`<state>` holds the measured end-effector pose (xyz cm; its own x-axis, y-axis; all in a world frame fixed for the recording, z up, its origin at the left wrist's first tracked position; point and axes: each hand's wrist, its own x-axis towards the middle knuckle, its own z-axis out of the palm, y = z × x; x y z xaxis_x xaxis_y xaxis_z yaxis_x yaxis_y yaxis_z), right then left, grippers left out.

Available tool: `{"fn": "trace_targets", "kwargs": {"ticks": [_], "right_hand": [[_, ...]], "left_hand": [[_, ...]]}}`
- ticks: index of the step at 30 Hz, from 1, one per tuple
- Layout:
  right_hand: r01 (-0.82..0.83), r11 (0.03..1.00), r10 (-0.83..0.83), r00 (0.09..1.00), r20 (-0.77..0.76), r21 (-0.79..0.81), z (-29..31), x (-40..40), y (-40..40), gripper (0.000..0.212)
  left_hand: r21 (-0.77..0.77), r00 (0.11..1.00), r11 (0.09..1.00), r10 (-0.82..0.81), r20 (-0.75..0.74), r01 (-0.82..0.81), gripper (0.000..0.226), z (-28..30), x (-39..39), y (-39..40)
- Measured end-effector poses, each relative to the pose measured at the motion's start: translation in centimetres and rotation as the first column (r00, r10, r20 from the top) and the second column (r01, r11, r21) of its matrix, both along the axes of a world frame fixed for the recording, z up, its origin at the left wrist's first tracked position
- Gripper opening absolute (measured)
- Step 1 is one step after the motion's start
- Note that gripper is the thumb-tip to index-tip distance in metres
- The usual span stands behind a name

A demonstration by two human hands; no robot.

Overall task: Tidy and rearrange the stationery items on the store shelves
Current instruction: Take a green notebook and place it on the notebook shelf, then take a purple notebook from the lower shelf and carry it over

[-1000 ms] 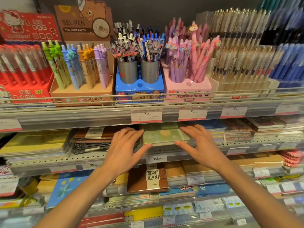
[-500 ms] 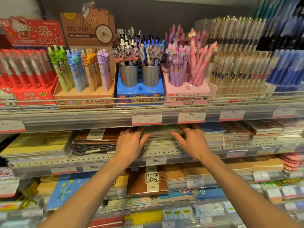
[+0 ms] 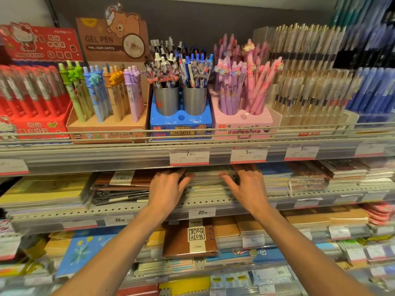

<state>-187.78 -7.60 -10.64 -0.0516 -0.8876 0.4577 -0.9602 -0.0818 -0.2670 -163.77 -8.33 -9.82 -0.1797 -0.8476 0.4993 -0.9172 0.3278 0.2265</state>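
Note:
A stack of thin wrapped notebooks (image 3: 206, 181) lies on the second shelf, under the 7.90 price tag. My left hand (image 3: 166, 190) presses against the stack's left side, thumb stretched across its front. My right hand (image 3: 245, 186) flanks the right side the same way, fingertips hidden under the upper shelf edge. Both hands hold the stack between them, fingers spread, reaching deep into the shelf.
Brown notebooks (image 3: 126, 182) lie left of the stack, blue ones (image 3: 275, 178) right. Pen displays fill the top shelf: gel pens (image 3: 106, 95), two metal cups (image 3: 180, 100), pink pens (image 3: 241, 90). A brown "Note Book" (image 3: 190, 240) sits on the shelf below.
The green-covered notebook stack that stuck out a second ago has been pushed back into the shelf. Both hands moved forward and slightly up with it.

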Motion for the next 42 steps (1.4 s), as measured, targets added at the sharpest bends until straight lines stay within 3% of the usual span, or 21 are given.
{"fn": "trace_targets", "kwargs": {"ticks": [8,13,19,24,27,30,37,42], "right_hand": [[0.021,1.000,-0.021,0.999,-0.030,-0.014,0.3,0.6,0.6,0.059],[-0.050,0.999,0.050,0.999,-0.003,-0.005,0.6,-0.3,1.8,0.053],[-0.135,0.989,0.143,0.971,0.194,-0.054,-1.4,-0.8,6.9,0.068],[-0.222,0.973,0.178,0.883,0.434,0.054,-6.7,0.0,11.8,0.066],[-0.223,0.919,0.045,0.879,0.475,0.325,-10.8,0.0,14.2,0.070],[-0.276,0.824,0.033,0.895,0.445,0.494,-14.4,0.1,16.4,0.063],[-0.320,0.766,0.070,0.904,0.423,0.557,-15.4,4.4,19.1,0.052],[-0.298,0.769,0.090,0.926,0.366,0.565,-13.7,10.1,20.3,0.051]], "left_hand": [[-0.044,0.999,0.999,0.020,-0.025,-0.021,0.039,-1.1,-0.3,-0.1],[-0.045,0.996,0.999,0.017,-0.083,-0.021,0.037,-1.0,-0.1,0.5],[-0.043,0.940,0.998,-0.063,-0.335,0.052,0.041,-2.3,-0.9,5.9],[0.185,0.918,0.982,0.046,-0.394,0.029,0.047,-5.6,-2.1,11.7],[0.411,0.946,0.911,0.114,-0.303,0.022,0.047,-8.6,-1.4,14.7],[0.586,0.960,0.810,0.152,-0.235,0.015,0.043,-11.0,0.3,17.2],[0.678,0.946,0.733,0.255,-0.198,-0.056,0.038,-12.5,5.8,21.1],[0.670,0.928,0.742,0.262,-0.264,-0.019,0.035,-12.3,12.1,22.6]]}}
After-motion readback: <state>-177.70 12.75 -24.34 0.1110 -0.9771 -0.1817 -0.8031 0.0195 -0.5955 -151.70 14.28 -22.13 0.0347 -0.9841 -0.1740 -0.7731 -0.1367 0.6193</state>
